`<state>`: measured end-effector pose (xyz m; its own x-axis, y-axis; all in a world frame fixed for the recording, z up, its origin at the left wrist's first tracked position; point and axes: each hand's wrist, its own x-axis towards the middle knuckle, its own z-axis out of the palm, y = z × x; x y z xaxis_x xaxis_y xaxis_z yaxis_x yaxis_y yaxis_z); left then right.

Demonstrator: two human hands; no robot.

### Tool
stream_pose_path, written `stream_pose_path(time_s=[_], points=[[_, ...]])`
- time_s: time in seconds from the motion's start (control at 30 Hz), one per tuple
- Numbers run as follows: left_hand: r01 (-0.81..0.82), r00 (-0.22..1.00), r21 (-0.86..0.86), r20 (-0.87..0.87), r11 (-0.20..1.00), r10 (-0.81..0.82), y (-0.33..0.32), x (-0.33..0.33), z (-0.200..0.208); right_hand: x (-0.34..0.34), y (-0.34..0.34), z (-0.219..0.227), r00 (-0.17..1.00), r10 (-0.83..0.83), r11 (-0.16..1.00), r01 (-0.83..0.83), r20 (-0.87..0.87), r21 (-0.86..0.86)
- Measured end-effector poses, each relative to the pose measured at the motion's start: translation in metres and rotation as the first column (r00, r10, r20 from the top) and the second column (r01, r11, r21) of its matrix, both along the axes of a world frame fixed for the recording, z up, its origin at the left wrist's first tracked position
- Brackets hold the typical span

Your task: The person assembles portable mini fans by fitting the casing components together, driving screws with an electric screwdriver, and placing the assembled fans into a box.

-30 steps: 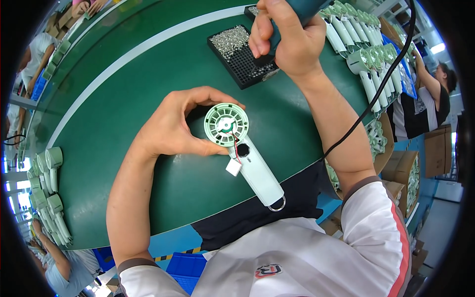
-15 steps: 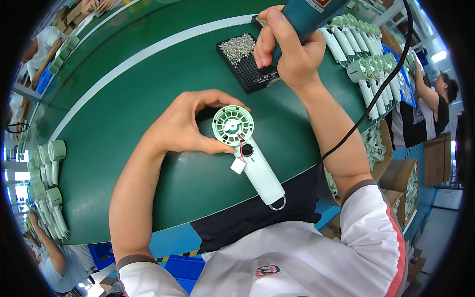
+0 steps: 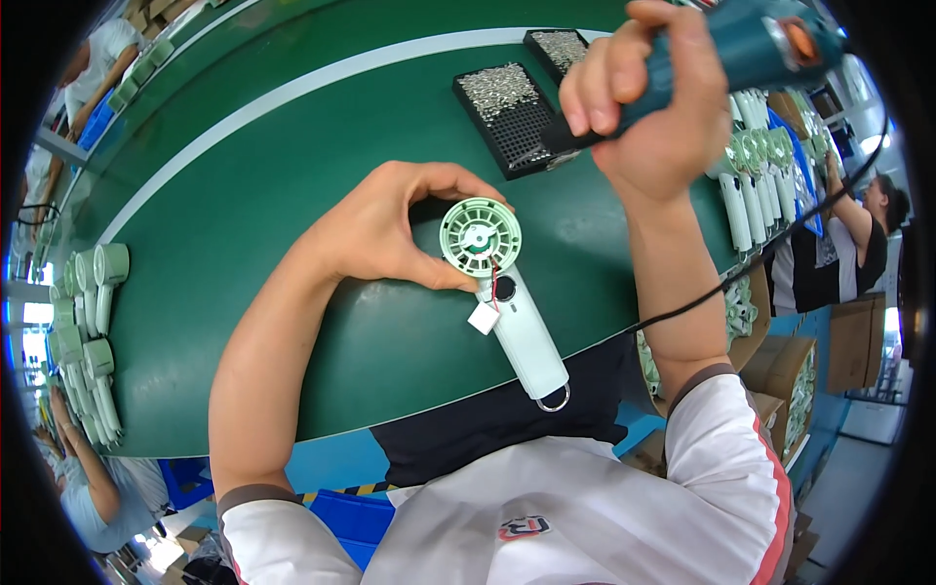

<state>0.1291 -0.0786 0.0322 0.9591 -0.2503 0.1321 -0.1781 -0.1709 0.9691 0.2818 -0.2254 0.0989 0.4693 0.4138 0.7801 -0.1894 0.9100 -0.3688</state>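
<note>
My left hand [image 3: 395,229] is closed around the round head of a handheld fan [image 3: 526,336], thumb and fingers on its rim. The fan lies on the green table, its pale green head uncovered, with red and dark wires and a white square piece [image 3: 484,318] hanging beside the handle. A metal ring sits at the handle's end. My right hand [image 3: 663,107] grips a teal electric screwdriver [image 3: 741,58], raised and tilted, its tip end pointing down-left near a black screw tray [image 3: 507,117]. The tray holds many small silver screws in part of its grid.
A second black tray [image 3: 558,49] stands behind. Rows of fans [image 3: 751,185] line the right side, and more fans [image 3: 88,331] stand at the left edge. A black cord [image 3: 770,263] runs past my right forearm. Cartons [image 3: 780,380] are at the right; other people work on both sides.
My right hand has swung the screwdriver to the right and tilted it nearer to level. The fan and my left hand appear slightly further right and higher in view.
</note>
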Motion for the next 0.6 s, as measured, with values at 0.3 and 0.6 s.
stream_pose_path(time_s=[0.3,0.6], points=[[-0.047,0.999,0.090,0.023,0.995,0.046,0.005,-0.009,0.007,-0.056,-0.025,0.011,0.985,0.158,0.910,-0.174,-0.071,-0.375],[-0.048,0.998,0.115,-0.036,0.992,0.052,0.004,-0.012,0.009,-0.074,-0.034,0.013,0.989,0.050,0.842,0.034,0.142,-0.538]])
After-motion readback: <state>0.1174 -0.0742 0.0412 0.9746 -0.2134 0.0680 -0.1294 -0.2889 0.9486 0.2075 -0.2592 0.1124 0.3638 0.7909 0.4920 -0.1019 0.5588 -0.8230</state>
